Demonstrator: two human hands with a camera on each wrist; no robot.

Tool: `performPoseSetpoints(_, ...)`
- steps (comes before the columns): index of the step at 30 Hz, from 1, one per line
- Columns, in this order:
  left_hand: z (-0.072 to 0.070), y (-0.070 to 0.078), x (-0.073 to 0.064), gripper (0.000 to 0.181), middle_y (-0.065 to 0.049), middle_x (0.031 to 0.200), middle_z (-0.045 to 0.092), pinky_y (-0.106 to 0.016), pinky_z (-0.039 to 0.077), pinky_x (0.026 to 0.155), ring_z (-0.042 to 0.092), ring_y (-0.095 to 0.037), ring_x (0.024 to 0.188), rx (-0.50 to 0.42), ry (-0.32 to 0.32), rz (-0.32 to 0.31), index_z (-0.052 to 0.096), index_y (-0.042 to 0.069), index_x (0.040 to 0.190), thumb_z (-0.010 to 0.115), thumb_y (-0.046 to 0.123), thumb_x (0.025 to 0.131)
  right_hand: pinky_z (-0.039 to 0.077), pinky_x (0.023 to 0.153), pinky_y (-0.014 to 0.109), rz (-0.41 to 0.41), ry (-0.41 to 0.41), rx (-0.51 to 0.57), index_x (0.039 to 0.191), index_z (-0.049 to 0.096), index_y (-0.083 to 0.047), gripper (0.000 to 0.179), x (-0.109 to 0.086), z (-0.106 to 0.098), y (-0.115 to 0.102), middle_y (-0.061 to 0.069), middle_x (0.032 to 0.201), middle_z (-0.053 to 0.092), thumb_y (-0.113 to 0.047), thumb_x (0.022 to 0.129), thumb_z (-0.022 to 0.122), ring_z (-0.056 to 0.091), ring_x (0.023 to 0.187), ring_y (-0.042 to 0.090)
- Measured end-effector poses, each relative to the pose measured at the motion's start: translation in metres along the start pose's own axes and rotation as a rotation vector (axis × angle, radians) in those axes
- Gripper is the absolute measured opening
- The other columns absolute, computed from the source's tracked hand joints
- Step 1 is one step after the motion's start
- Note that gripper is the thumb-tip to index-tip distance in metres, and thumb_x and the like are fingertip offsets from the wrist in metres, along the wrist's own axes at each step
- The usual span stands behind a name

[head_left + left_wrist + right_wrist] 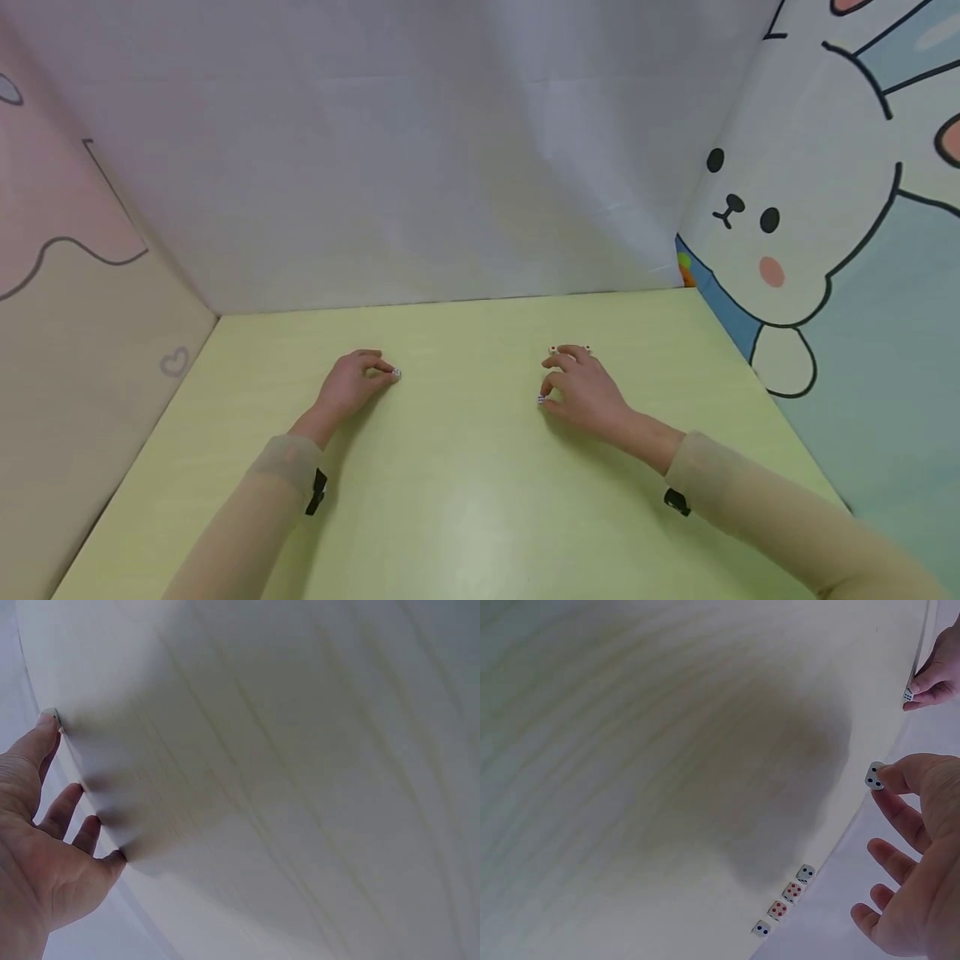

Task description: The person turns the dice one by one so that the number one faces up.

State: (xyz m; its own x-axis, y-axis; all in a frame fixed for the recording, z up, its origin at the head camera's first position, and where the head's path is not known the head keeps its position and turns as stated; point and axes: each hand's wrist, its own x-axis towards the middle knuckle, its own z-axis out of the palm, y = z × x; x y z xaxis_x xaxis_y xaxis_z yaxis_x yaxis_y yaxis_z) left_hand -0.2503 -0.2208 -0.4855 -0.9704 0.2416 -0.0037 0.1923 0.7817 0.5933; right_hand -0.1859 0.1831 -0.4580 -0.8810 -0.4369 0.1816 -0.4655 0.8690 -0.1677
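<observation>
Between thumb and fingertip, my left hand (351, 385) pinches a small white die (397, 374) low over the left middle of the table. Its other fingertips reach down to the tabletop in the left wrist view. My right hand (590, 395) pinches another white die (873, 776) with dark pips, held by thumb and index finger. The remaining right fingers are loosely bent. A short row of several white dice (792, 892), some with red pips and some with dark ones, lies beyond those fingers; in the head view the hand partly hides it.
The pale yellow-green table (465, 483) has a back edge along a white sheet wall (420, 167). A cartoon-printed panel (862, 333) stands on the right, and a pink and cream one (82, 350) on the left. Dark bands (316, 492) sit at the sleeves.
</observation>
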Motion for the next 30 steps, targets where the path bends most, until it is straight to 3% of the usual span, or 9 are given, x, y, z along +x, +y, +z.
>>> performPoseSetpoints(21, -0.001, 0.0, 0.002, 0.025, -0.023, 0.148, 0.052, -0.06, 0.031, 0.117, 0.04, -0.047, 0.141, 0.009, -0.001, -0.003, 0.077, 0.006, 0.111, 0.072, 0.027, 0.098, 0.037, 0.113, 0.057, -0.005, -0.001, 0.024, 0.085, 0.076, -0.019, 0.005, -0.007, 0.011, 0.003, 0.009, 0.127, 0.066, -0.023, 0.085, 0.079, 0.043, 0.138, 0.04)
performPoseSetpoints(30, -0.001, 0.002, 0.0, 0.027, -0.022, 0.148, 0.052, -0.059, 0.03, 0.117, 0.039, -0.046, 0.142, 0.008, -0.008, -0.014, 0.076, 0.006, 0.112, 0.072, 0.028, 0.098, 0.034, 0.115, 0.057, 0.093, -0.037, 0.098, 0.1, 0.08, -0.017, 0.019, -0.012, 0.01, 0.008, 0.008, 0.131, 0.065, -0.031, 0.087, 0.079, 0.041, 0.138, 0.037)
